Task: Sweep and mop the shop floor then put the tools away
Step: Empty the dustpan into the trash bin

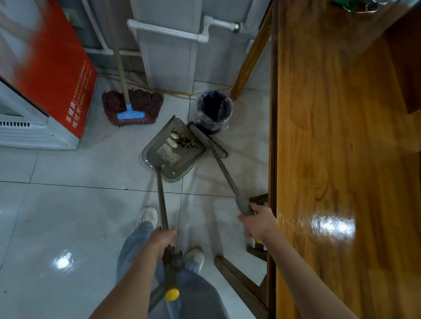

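Left hand (164, 238) grips the dustpan handle (161, 203); right hand (258, 222) grips the broom handle (227, 175). Dustpan (172, 153) sits on the tiled floor (56, 196) ahead of both hands, holding a pile of debris (178, 141), with the broom head (202, 137) at its right edge. Lined bin (214, 110) is just beyond the pan. Likely step: emptying into the bin. Keep the pan level while lifting, then tip slowly over the rim. Mop (132, 107) leans unused by the red cabinet (54, 71).
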The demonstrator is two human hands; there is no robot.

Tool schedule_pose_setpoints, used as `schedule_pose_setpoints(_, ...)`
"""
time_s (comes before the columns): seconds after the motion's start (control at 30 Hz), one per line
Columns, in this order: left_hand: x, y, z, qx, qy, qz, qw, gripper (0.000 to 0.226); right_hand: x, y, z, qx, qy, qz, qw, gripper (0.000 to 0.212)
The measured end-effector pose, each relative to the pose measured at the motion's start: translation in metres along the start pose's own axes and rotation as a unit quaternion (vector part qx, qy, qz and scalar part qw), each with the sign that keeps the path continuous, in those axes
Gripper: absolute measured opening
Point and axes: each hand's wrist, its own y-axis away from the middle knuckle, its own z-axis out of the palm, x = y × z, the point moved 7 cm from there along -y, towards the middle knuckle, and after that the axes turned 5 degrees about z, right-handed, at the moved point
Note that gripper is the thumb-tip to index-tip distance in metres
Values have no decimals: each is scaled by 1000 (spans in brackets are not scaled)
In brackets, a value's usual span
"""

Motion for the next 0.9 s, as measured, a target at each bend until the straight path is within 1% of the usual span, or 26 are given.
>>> schedule_pose_setpoints(0.07, 12, 6, -2, 4, 14, 11, 1000, 20, -3, 0, -1, -1, 0, -6, 1000, 48)
schedule_pose_setpoints(0.17, 31, 17, -10, 24, -2, 40, 999, 22, -5, 3, -2, 2, -5, -7, 1000, 47)
schedule_pose_setpoints(0.27, 49, 25, -14, 23, 22, 58, 998, 17, -6, 3, -3, 4, -10, -1, 1000, 42)
schedule_pose_setpoints(0.43, 76, 32, -17, 20, 97, 65, 993, 26, -10, 7, -11, -4, -23, 7, 1000, 30)
schedule_pose_setpoints(0.57, 93, 37, -25, 8, 154, 68, 986, 28, -15, 9, -16, -7, -29, 11, 1000, 27)
schedule_pose_setpoints(0.67, 101, 43, -33, 0, 166, 66, 984, 26, -17, 10, -18, -9, -48, 17, 999, 24)
schedule_pose_setpoints(0.8, 115, 51, -38, -4, 185, 75, 980, 31, -18, 13, -18, -14, -60, 23, 998, 16)
schedule_pose_setpoints(0.9, 121, 58, -37, -17, 191, 70, 979, 33, -18, 13, -19, -15, -61, 26, 998, 15)
